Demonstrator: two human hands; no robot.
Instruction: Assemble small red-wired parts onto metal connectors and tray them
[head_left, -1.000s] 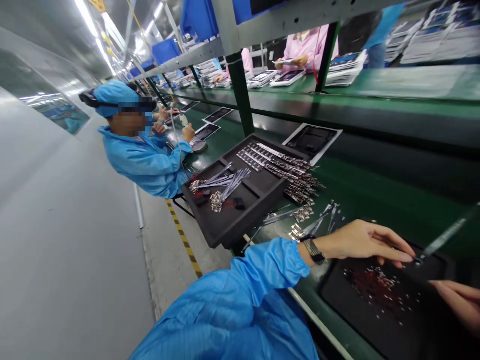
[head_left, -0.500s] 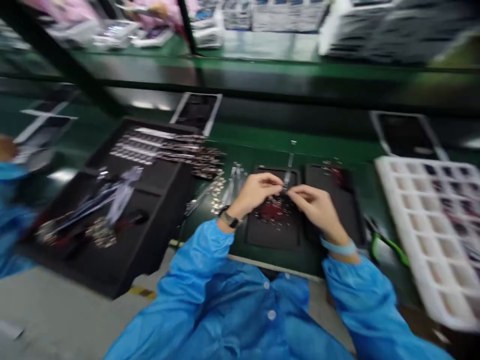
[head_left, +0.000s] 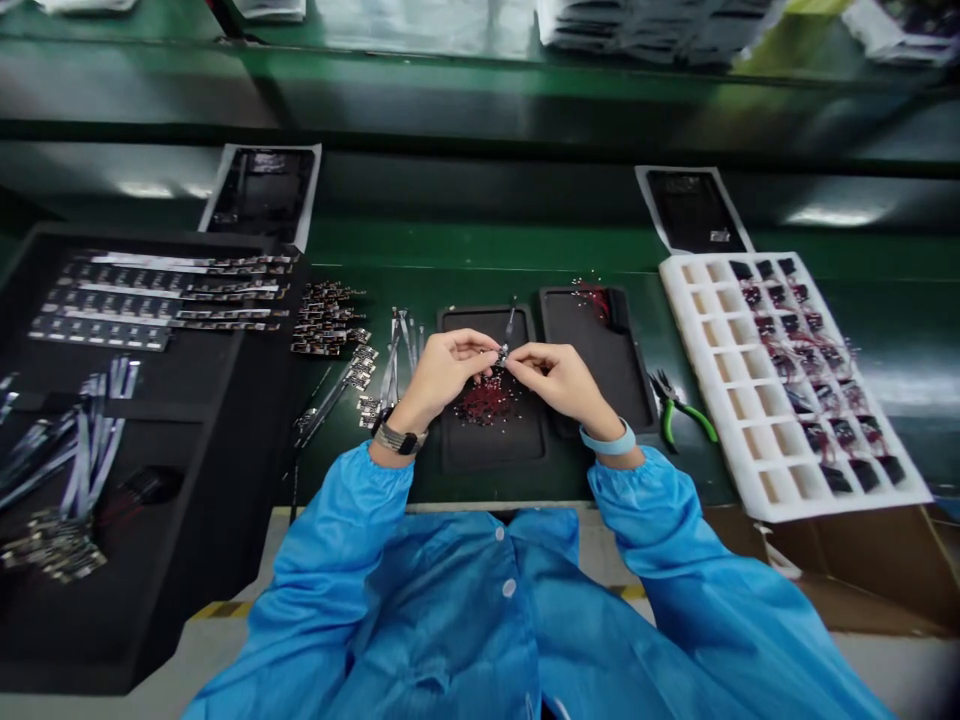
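Observation:
Close together over a black tray (head_left: pixel 495 455), my two hands meet at a small circuit board (head_left: pixel 503 353) with a flat ribbon cable (head_left: pixel 511 322) sticking up from it. My left hand (head_left: pixel 448 368) pinches the board's left side between thumb and fingers. On the other side, the fingertips of my right hand (head_left: pixel 556 376) are also closed on it; the fingers hide most of the board. Just below lies a pile of small red-wired parts (head_left: pixel 486 402) with shiny ends, too small to make out singly.
A second black tray (head_left: pixel 592 355) with red parts and green-handled pliers (head_left: pixel 682 410) lie to the right. Beyond them is a white compartment tray (head_left: pixel 705 290) of black parts with red wires. Boards with ribbon cables (head_left: pixel 360 370) lie left, beside a big black tray (head_left: pixel 225 420).
The view has swung right, so the bench things appear further left and the blur is gone. Both hands stay together at the board; the ribbon cable looks shorter and less upright.

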